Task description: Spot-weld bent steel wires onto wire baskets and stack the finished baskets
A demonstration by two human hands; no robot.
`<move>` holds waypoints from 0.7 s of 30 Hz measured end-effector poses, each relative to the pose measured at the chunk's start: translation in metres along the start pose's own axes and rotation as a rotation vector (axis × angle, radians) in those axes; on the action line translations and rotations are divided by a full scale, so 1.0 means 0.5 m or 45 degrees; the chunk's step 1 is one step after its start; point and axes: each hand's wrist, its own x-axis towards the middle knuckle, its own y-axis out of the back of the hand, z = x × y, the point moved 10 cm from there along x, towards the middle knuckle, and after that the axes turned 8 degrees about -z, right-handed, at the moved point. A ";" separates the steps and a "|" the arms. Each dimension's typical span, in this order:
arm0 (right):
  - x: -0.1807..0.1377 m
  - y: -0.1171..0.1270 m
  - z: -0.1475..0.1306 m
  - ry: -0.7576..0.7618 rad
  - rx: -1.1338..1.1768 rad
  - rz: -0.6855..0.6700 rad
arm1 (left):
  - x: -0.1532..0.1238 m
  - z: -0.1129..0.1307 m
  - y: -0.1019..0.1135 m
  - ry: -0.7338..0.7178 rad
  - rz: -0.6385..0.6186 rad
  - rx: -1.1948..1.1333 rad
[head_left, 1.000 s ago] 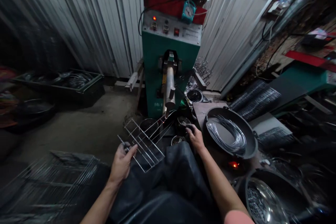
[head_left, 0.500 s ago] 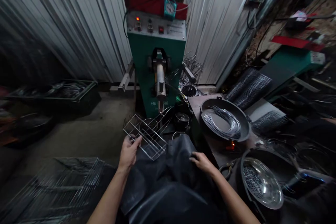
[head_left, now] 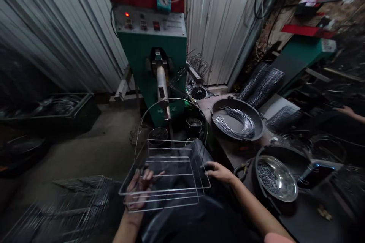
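A wire basket (head_left: 171,175) with a tall arched wire handle (head_left: 159,100) is tilted in front of me, above my dark apron (head_left: 182,220). My left hand (head_left: 139,188) is behind its left side, showing through the bars, with the fingers closed around the wire. On the other side, my right hand (head_left: 218,171) has its bent fingers at the right-hand wires; exact contact is hard to make out. The arch passes in front of the green welding machine (head_left: 151,40), close to the copper-coloured tip (head_left: 168,113) of its upper arm.
To the right, a black pan (head_left: 264,136) holds a coil of wires (head_left: 238,123). Nearer me, a shiny metal bowl (head_left: 289,182) contains small metal pieces. Blurred wire racks (head_left: 76,205) are stacked at lower left. Another person's hand (head_left: 349,112) shows at far right.
The basket has swung round and come closer, its arch now upright. My left hand has moved lower behind it, while my right hand, apart before, is now at its right side. The view has shifted right.
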 end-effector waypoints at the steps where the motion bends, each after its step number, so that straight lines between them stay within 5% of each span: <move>1: -0.008 -0.021 0.004 -0.018 0.065 -0.081 | -0.009 -0.024 0.012 0.060 0.063 -0.068; 5: -0.050 -0.087 0.020 -0.120 0.269 -0.263 | -0.046 -0.095 0.038 0.229 0.211 -0.219; 9: -0.081 -0.135 0.016 -0.113 0.152 -0.364 | -0.064 -0.133 0.064 0.315 0.313 -0.186; 16: -0.049 -0.126 -0.062 0.188 -0.405 0.017 | -0.079 -0.176 0.110 0.516 0.238 0.076; 19: -0.021 -0.148 -0.124 0.346 -0.727 0.041 | -0.097 -0.116 0.110 0.293 0.231 0.627; 21: -0.003 -0.175 -0.158 0.409 -0.930 0.047 | -0.109 -0.046 0.056 -0.060 0.164 1.092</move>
